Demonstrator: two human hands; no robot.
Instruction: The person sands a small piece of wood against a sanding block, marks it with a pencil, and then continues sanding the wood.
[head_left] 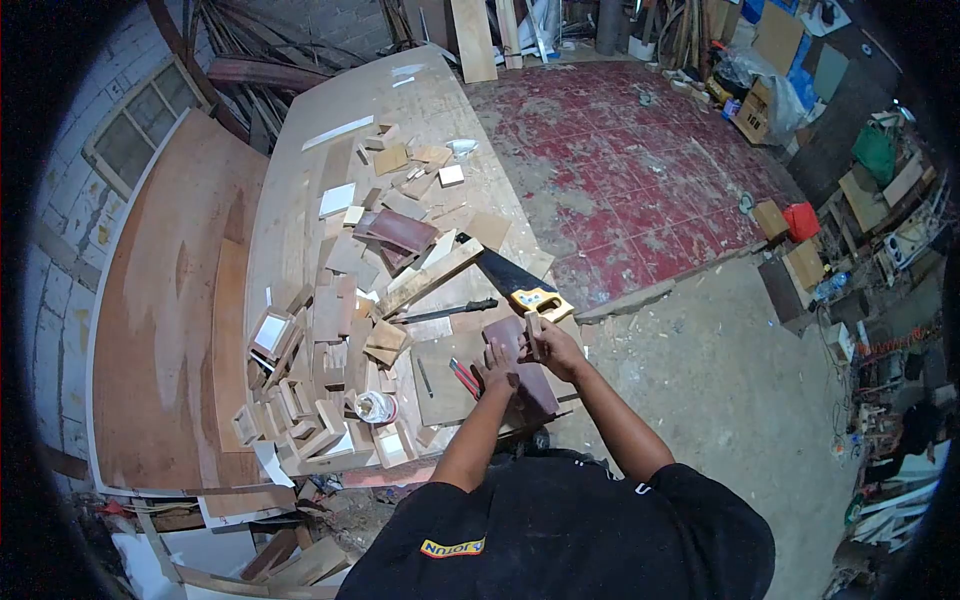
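A long reddish-brown board (537, 388) lies at the near right edge of the workbench. My left hand (495, 370) rests on it with the fingers spread. My right hand (555, 350) is closed round a small wooden block (534, 334) at the board's right side. Just beyond my hands lies a handsaw (510, 277) with a yellow and white handle. Left of the saw are a pale wood strip (430, 277) and a black-handled tool (450, 311). A pencil (426, 378) and red pliers-like handles (465, 378) lie left of my left hand.
Wood offcuts and small wooden frames (318, 428) cover much of the workbench (290, 190). A white tub (376, 407) stands near its front edge. Large plywood sheets (160, 300) lean at the left. Boxes (757, 110) and clutter line the right wall.
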